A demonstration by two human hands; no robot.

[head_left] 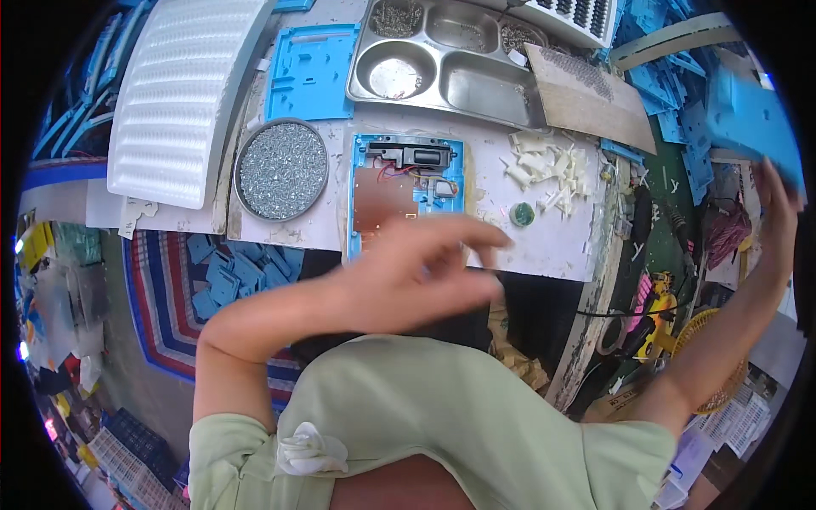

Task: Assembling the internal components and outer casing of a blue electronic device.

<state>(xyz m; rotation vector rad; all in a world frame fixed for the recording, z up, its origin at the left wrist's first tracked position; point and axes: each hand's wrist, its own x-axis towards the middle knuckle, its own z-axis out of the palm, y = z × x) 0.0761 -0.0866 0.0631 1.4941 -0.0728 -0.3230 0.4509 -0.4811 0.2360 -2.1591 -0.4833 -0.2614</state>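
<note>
My left hand (pixel 416 268) hovers over the near end of a blue plastic housing (pixel 463 170), slightly blurred, its fingers loosely bent and apart with nothing seen between them. Inside the housing are a brown circuit board (pixel 374 191), a black part (pixel 416 155) and thin red wires; the hand hides its near part. Far out to the right, my right hand (pixel 775 204) grips the lower edge of a blue plastic cover (pixel 752 119), raised beside a heap of similar blue pieces (pixel 671 93).
A round dish of small screws (pixel 280 170) stands left of the housing. Behind are a blue panel (pixel 313 72) and a metal compartment tray (pixel 489 85). White plastic bits (pixel 548 170) and a small green round item (pixel 522 214) lie right. A striped bag (pixel 157 289) holds blue pieces.
</note>
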